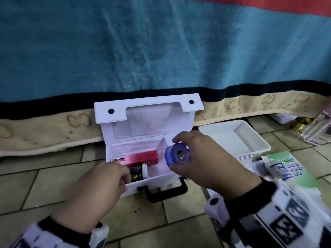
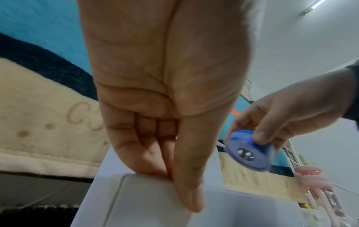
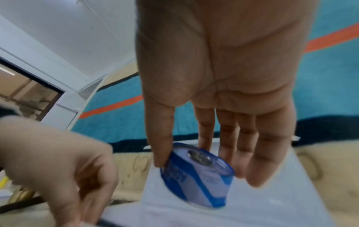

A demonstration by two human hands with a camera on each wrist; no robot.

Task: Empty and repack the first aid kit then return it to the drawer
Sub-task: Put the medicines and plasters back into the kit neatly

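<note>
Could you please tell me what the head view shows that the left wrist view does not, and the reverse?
Only the head view shows the kit's inside: the red Bacidin box, the raised lid, the black handle and the white tray. Only the left wrist view shows the left hand pinching the kit's front wall from below. Both show the right hand holding the blue tape roll.

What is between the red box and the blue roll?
In the head view, a slanted white divider stands between the red Bacidin box and the blue tape roll held above the kit.

teal blanket [image 1: 161,51], perhaps glass bottle [image 1: 315,129]
</note>
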